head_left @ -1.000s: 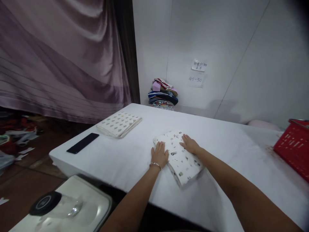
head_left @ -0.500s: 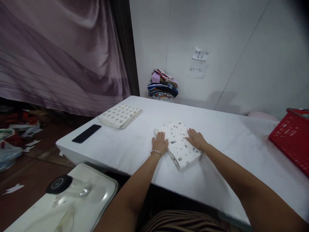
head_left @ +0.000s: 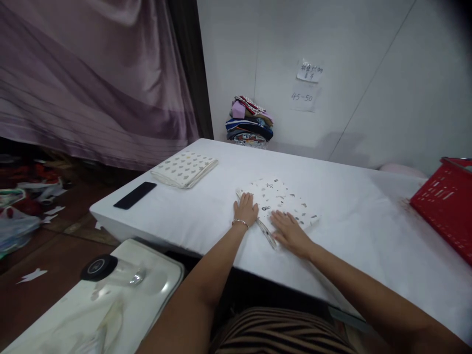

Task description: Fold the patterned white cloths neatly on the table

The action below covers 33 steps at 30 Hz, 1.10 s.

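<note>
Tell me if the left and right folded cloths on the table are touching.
Apart: the head view shows a bare stretch of white table between the left cloth and the right cloth.

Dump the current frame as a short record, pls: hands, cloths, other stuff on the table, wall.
left_hand: open, on the left edge of the printed cloth; left hand, bracelet at wrist
right_hand: open, palm down on the same cloth, near its closest corner; right hand
cloth_under_hands: printed cloth, white, small scattered motifs, folded
second_cloth: folded patterned cloth, farther left, untouched
other_on_table: dark flat slab at left; red basket at far right
surface: white-covered table
wall: paper sign reading "45-50"
</note>
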Each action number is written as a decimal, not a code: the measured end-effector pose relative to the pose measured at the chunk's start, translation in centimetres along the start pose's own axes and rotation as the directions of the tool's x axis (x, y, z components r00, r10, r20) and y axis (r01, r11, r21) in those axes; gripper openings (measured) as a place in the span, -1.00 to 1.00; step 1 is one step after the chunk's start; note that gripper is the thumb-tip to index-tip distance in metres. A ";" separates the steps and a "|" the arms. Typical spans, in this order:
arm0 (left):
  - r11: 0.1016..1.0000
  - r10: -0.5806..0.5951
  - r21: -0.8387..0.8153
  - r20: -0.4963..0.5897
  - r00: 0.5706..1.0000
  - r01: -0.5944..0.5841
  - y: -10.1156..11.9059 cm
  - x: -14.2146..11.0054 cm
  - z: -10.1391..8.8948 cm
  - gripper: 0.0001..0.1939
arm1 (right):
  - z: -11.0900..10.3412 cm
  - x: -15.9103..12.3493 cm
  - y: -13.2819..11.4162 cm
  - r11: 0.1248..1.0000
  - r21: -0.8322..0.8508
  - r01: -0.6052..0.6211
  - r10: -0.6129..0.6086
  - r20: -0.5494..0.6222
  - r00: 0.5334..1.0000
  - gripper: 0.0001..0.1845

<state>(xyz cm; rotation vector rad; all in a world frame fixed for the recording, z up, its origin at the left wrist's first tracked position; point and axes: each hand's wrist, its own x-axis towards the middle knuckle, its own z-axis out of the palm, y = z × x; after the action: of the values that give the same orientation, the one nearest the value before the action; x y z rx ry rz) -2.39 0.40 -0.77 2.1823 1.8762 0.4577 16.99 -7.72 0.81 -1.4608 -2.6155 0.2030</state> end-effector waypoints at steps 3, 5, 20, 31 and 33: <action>1.000 0.002 -0.006 -0.004 1.000 -0.002 0.1 0.0 -0.1 -0.46 | 1.8 -1.8 -2.0 0.996 0.006 0.084 -0.084 -0.015 0.996 -0.29; 1.000 0.003 -0.012 -0.007 1.000 -0.003 0.1 -0.1 0.0 -0.46 | 2.6 -2.3 -2.2 0.995 -0.011 0.100 -0.101 -0.060 0.993 -0.27; 0.998 -0.025 0.059 0.022 0.999 0.024 -1.9 3.3 -1.8 -0.50 | 3.9 -2.3 -1.7 0.984 -0.075 0.161 -0.174 -0.238 0.956 -0.31; 0.971 -0.235 -0.042 -0.027 0.972 0.234 -4.2 5.6 -2.7 -0.60 | 4.3 -2.4 -1.6 0.985 -0.086 0.152 -0.168 -0.234 0.958 -0.31; 0.967 -0.254 -0.041 -0.038 0.966 0.252 -4.2 5.9 -3.0 -0.59 | 4.3 -2.4 -1.6 0.984 -0.083 0.160 -0.175 -0.238 0.955 -0.30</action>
<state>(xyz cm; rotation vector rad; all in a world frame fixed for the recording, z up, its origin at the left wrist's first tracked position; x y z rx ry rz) -6.56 6.77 0.98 1.8883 2.1154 0.4862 16.08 -10.79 -3.24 -1.1863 -2.5441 -0.0743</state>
